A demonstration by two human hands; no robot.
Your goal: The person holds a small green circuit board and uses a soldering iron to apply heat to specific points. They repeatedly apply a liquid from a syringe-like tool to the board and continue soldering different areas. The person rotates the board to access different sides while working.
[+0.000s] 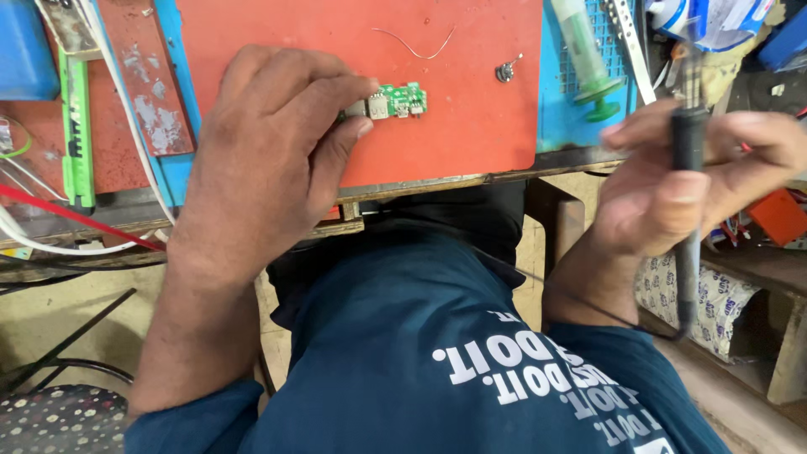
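Left hand point(269, 151) pinches circuit board point(393, 101); wire point(416, 49) beyond.

Left hand point(269, 151) lies flat on the red mat point(471, 126) at upper centre of frame, thumb and index fingertip pinching the left end of a small green circuit board point(395, 101). Right hand point(672, 185), at right of frame off the mat edge, grips a black soldering iron point(688, 168) upright, blurred, tip probably pointing up. Thin bent wire point(416, 49) lies near top centre, apart from the board. Green syringe point(588, 63) on blue surface, upper right.
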